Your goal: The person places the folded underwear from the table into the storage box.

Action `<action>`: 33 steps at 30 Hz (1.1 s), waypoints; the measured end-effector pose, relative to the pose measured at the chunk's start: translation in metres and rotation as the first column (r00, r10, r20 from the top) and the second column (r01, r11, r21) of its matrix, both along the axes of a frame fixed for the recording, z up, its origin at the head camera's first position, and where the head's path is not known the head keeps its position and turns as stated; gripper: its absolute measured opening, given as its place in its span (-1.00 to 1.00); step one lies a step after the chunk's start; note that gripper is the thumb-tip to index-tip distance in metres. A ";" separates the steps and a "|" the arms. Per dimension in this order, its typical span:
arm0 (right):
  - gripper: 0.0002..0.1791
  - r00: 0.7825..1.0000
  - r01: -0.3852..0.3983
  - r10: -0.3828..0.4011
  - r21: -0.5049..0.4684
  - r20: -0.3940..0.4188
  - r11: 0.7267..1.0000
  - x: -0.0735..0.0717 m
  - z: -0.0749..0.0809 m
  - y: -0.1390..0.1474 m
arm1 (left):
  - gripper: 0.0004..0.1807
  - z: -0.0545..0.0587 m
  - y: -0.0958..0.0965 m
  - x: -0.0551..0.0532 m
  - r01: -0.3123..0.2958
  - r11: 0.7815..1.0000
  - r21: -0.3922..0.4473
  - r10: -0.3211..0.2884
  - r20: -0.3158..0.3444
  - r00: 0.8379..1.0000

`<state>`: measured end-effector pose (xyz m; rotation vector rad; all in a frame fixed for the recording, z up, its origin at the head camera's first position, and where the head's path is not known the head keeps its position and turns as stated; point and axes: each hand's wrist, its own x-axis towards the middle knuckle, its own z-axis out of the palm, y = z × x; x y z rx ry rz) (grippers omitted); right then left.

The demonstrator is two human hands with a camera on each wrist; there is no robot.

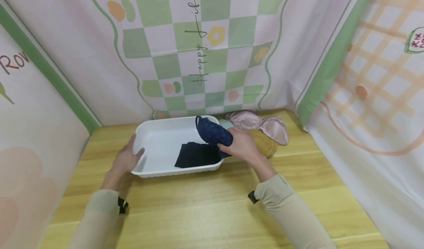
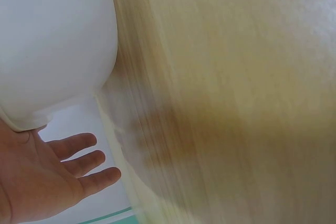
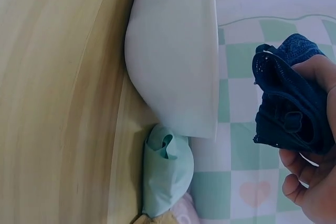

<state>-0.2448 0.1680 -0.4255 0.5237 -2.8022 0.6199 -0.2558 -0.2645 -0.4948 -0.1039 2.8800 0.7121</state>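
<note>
My right hand [image 1: 241, 144] grips a folded navy bra [image 1: 213, 131] above the right end of a white tray [image 1: 155, 122]. In the right wrist view the navy bra [image 3: 291, 98] shows its strap slider, with fingers and thumb around it, higher than the tray's rim. A folded black cloth garment [image 1: 197, 155] lies in the right part of the tray. At the tray's left end, my left hand [image 1: 125, 158] holds the rim, thumb over the inside. The left wrist view shows this hand [image 2: 47, 177] with three fingers extended outside the wall.
Right of the tray lie a pink satin bra [image 1: 273, 128], a mustard-yellow bra [image 1: 261, 142] and a mint green garment [image 3: 167, 174]. The wooden table [image 1: 198, 208] meets a checked curtain [image 1: 185, 65] behind, with more curtains at both sides.
</note>
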 end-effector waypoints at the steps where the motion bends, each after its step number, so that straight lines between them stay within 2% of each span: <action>1: -0.48 1.000 -0.009 0.009 0.001 -0.005 1.000 -0.001 0.000 -0.001 | -0.09 0.000 0.000 0.000 0.002 1.000 0.000 -0.002 -0.002 1.000; 6: -0.46 0.999 -0.041 0.041 0.027 -0.010 0.999 -0.005 0.000 -0.007 | -0.09 0.000 -0.001 -0.001 0.000 1.000 -0.004 0.000 -0.003 1.000; 13: -0.41 0.996 -0.081 0.078 0.074 0.031 0.994 -0.008 -0.004 -0.015 | -0.10 -0.001 0.000 -0.001 -0.012 1.000 0.011 0.012 0.009 1.000; 21: -0.38 0.989 -0.148 0.145 0.132 0.030 0.980 -0.015 -0.009 -0.025 | -0.10 0.001 0.000 0.000 -0.016 1.000 0.006 0.015 0.012 1.000; 26: -0.42 0.978 -0.206 0.209 0.184 0.002 0.961 -0.022 -0.015 -0.031 | -0.09 0.001 0.000 0.000 -0.010 1.000 0.011 0.010 0.008 1.000; 33: -0.47 0.942 -0.302 0.329 0.265 -0.063 0.916 -0.030 -0.030 -0.036 | -0.09 -0.001 -0.001 0.000 -0.012 1.000 0.012 0.012 0.000 1.000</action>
